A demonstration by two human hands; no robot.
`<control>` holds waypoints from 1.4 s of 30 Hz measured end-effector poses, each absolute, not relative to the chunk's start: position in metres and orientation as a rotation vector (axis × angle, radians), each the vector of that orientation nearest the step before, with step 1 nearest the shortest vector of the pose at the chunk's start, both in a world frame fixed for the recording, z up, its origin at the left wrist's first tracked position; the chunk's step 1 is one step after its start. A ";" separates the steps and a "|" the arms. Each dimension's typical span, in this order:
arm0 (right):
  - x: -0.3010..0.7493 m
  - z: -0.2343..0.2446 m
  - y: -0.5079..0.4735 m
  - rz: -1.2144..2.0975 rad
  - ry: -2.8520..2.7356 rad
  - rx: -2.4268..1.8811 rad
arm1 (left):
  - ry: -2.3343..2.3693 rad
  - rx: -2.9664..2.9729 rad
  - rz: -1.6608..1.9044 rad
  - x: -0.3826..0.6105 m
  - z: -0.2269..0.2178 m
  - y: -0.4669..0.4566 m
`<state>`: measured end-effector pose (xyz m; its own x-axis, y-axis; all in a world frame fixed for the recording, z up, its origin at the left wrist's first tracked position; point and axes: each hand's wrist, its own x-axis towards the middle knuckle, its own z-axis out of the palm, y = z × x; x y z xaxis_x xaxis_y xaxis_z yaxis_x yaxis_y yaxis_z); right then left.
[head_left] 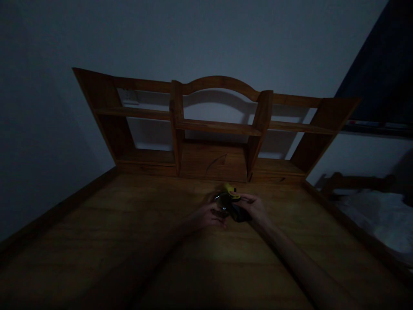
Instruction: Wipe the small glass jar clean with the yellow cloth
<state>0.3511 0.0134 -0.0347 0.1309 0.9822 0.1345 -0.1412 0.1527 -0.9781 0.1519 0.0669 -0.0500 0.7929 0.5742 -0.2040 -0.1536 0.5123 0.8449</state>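
The room is dim. Both my hands meet over the middle of a wooden desk [129, 241]. My left hand [206, 215] and my right hand [253, 206] are closed around a small dark object with a yellow part [229, 193] and a round shiny face. I cannot make out what the object is. It sits just above the desk top, in front of the hutch.
A wooden hutch [219, 129] with shelves and an arched top stands at the back of the desk against a pale wall. A raised wooden rail [58, 206] runs along the desk's left side. To the right lie a bed [380, 219] with light bedding and a dark curtain.
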 end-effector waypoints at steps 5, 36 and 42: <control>0.347 -0.032 0.012 1.074 -1.116 -0.986 | 0.506 0.921 0.420 0.152 -0.051 0.068; 0.349 -0.023 0.006 1.316 -0.976 -1.027 | 0.348 1.042 0.286 0.152 -0.068 0.074; 0.352 -0.031 0.010 1.319 -0.992 -1.013 | 0.329 1.050 0.302 0.152 -0.070 0.074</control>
